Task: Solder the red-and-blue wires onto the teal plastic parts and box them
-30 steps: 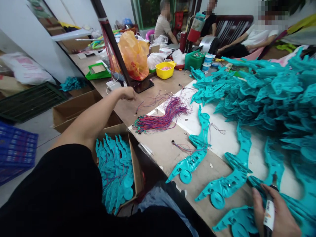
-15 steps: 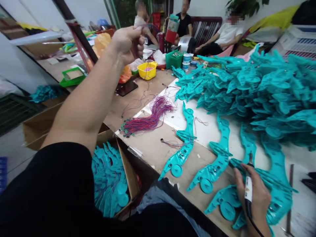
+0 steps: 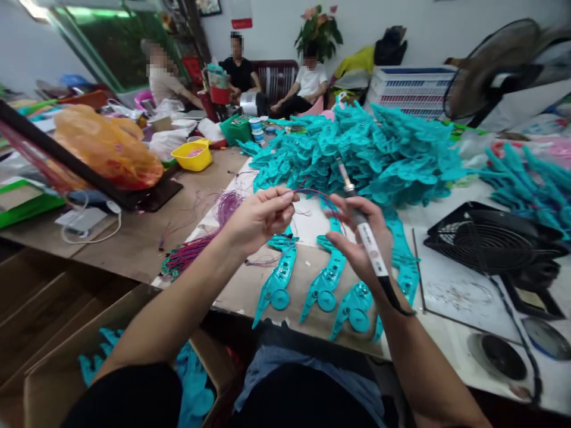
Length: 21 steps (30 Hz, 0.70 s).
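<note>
My left hand (image 3: 270, 217) is closed in a pinch on thin red and blue wires (image 3: 313, 191), which stretch across toward my right hand. In my right hand (image 3: 379, 229) is a soldering iron (image 3: 370, 245), its tip pointing up and away from me. The right thumb and fingers are partly spread near the wires' far end; whether they touch it I cannot tell. Below both hands, several teal plastic parts (image 3: 280, 278) lie in a row on the table, partly covered by my hands. A bundle of red and purple wires (image 3: 194, 248) rests left of them.
A large heap of teal parts (image 3: 357, 148) stands behind the row. At right are a black fan (image 3: 482, 241) and a round tin (image 3: 497, 355). An open carton (image 3: 214, 362) with teal parts sits below the table edge. A yellow basket (image 3: 193, 157) stands at left; people sit beyond.
My left hand has come down from its raised position to meet the right. My right hand has lifted the soldering iron away from the teal parts. The view has turned right.
</note>
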Tool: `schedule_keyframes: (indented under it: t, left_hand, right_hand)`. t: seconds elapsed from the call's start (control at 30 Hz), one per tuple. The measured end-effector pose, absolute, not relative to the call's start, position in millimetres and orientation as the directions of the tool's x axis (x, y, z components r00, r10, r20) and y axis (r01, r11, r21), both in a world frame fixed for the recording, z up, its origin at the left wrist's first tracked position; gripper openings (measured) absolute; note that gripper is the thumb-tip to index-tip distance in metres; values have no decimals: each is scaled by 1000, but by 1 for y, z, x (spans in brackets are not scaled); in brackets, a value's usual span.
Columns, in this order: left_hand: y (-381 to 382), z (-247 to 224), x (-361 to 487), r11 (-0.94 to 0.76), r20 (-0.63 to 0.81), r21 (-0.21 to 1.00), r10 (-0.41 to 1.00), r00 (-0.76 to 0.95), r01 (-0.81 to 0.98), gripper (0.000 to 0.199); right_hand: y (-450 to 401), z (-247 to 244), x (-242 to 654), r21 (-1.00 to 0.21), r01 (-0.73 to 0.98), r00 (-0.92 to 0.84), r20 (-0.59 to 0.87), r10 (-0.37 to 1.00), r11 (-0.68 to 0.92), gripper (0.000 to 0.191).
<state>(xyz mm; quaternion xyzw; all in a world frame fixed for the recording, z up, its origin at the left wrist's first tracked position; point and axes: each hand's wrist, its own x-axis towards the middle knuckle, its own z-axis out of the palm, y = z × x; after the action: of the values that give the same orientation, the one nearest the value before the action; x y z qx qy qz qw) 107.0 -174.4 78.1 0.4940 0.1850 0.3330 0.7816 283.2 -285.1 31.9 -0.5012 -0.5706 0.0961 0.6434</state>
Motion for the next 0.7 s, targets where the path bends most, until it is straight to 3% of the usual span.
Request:
schedule_keyframes:
  t: [0.13,0.23,0.37,0.5,0.6,0.7]
  left_hand:
    - [-188,57,115,358,-10,869,703,711,-342,24]
    - [-195,41,113,346,-54,908,653,756,-234,27]
    - [-206,17,109,226,-146,974,551,822,21,24]
    - [-222,-11,118,170,-268,963,495,827,210,20]
    - [-232,-32,132,285,-307,945,616,725,158,15]
    - [-235,-45,143,457,-337,888,727,599,-55,11]
  right_hand:
    - [-310,26,285,-913,234,425,406,809,336,29]
    - [-333,26,306,-906,291,454,413,790,306,27]
    - [-333,37,328,-788,560,404,530,745,256,23]
    - [-313,43,324,-653,711,257,589,766,263,20]
    - [-307,38,310,-547,778,123,617,777,311,16]
    - [-315,27,301,-424,827,-4,653,758,370,14]
